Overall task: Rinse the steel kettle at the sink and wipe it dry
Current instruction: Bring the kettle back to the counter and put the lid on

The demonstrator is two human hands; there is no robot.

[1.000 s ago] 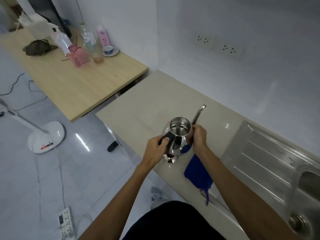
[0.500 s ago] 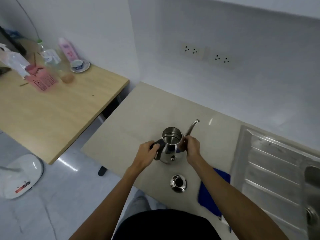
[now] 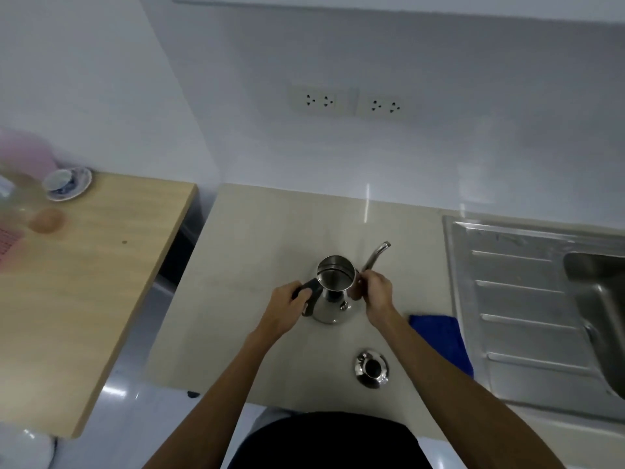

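The steel kettle (image 3: 333, 292) stands upright and lidless on the beige counter (image 3: 257, 252), its thin spout pointing up and right. My left hand (image 3: 287, 308) grips its dark handle. My right hand (image 3: 377, 292) holds the kettle's right side at the base of the spout. The kettle's steel lid (image 3: 371, 368) lies on the counter nearer to me. A blue cloth (image 3: 443, 336) lies on the counter beside the sink's drainboard (image 3: 521, 299), partly hidden by my right forearm. The sink basin (image 3: 598, 299) is at the far right edge.
A wooden table (image 3: 81, 282) stands left of the counter with a gap between; on it are a cup on a saucer (image 3: 67, 182) and blurred pink items. Two wall sockets (image 3: 348, 103) are above the counter. White floor shows below.
The view has swung right and down, so the kettle sits more centred. The kettle, held in the air a second ago, now rests on the counter; both hands keep their hold.
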